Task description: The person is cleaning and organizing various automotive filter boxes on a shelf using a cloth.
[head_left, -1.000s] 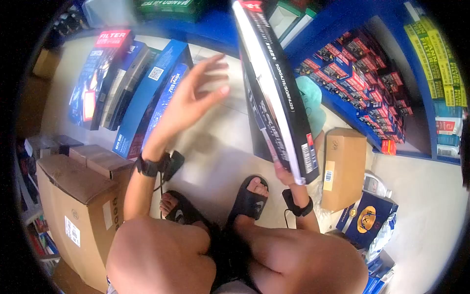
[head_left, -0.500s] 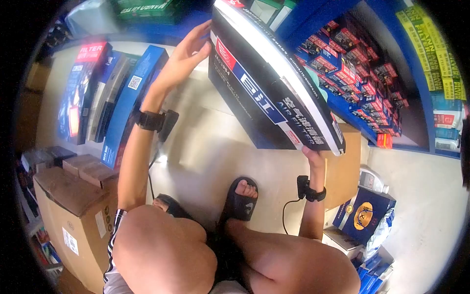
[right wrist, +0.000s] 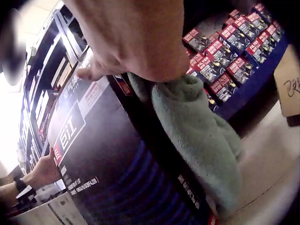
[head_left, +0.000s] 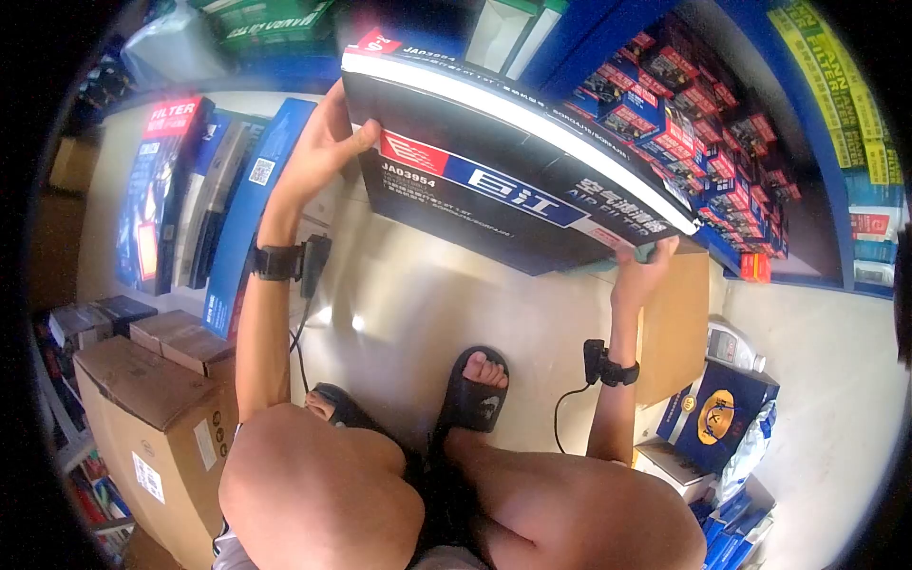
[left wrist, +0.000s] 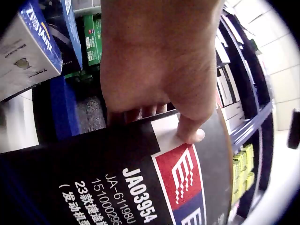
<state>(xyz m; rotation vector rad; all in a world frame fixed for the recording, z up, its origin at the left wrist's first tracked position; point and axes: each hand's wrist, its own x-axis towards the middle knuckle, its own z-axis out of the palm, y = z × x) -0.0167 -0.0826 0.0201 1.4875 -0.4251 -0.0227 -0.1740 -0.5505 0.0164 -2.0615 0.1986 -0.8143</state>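
A flat black air filter box with a red and blue label band is held up in front of the knees, its white-edged long side uppermost. My left hand grips its left end. In the left wrist view the left thumb presses the printed face, while the other fingers go behind the edge. At the lower right corner my right hand grips the box, thumb on the front. A pale green cloth hangs from under that hand along the box's side in the right wrist view.
Several upright filter boxes stand at the left, above a large carton. A blue shelf with stacked small red-and-blue boxes is at the right. Beside the right forearm are a brown carton and a dark blue box.
The box has turned from nearly edge-on to show its labelled face, and its top has swung left. My left hand, free of the box earlier, now grips its left end.
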